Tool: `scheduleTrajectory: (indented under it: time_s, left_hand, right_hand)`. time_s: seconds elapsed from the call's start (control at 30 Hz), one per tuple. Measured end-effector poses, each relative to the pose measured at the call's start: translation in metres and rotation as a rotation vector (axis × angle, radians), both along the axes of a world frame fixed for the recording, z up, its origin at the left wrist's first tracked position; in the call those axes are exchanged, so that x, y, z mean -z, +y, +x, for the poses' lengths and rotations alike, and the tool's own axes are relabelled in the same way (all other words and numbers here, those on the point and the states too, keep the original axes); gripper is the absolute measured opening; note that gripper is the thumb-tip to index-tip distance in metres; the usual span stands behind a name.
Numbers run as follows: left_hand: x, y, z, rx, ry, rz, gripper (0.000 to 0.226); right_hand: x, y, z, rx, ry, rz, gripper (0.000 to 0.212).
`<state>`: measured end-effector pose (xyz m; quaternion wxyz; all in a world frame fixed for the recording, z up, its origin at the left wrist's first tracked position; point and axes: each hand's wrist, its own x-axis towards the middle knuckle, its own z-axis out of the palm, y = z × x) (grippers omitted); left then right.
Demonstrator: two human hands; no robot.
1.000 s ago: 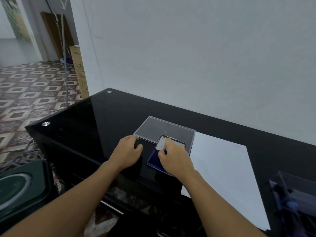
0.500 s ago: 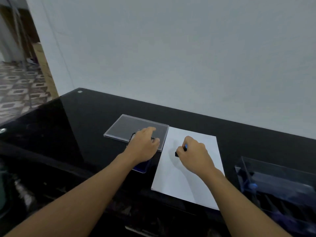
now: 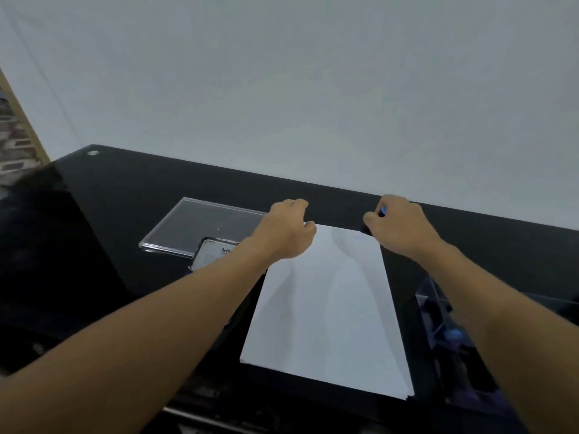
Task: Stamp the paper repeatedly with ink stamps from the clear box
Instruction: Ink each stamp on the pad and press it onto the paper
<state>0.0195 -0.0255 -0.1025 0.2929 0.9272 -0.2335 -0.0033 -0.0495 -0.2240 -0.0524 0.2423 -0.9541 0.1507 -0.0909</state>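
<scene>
One sheet of white paper (image 3: 326,308), flat on the glossy black counter (image 3: 125,198). Two hands at its far end. The left hand (image 3: 286,233) is over the far left corner, fingers loosely curled and holding nothing that shows; whether it touches the sheet cannot be told. The right hand (image 3: 399,228) is at the far right corner, pinching a small stamp (image 3: 365,229) (dark body, blue tip showing above the fingers), whose lower end is at the paper's edge. One clear box (image 3: 438,308) is right of the sheet with dark stamps inside, partly hidden by the right forearm. One flat clear lid (image 3: 200,225) is left of the sheet. One labelled ink pad tin (image 3: 213,253) is just in front of the lid, partly under the left forearm.
</scene>
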Motion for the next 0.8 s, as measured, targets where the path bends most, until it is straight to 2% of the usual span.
scheduleTrajectory:
  time_s: [0.23, 0.43, 0.8]
  left_hand:
    - [0.016, -0.029, 0.027, 0.029, -0.026, 0.142, 0.041]
    - [0.038, -0.043, 0.038, 0.054, -0.115, 0.222, 0.043]
    - [0.05, -0.056, 0.041, 0.036, -0.089, 0.224, 0.042]
  right_hand:
    - [0.004, -0.021, 0.032, -0.041, 0.077, -0.051, 0.017]
    - [0.027, -0.032, 0.045, -0.06, 0.155, -0.052, 0.017]
    - [0.041, -0.028, 0.059, -0.114, 0.214, -0.12, 0.014]
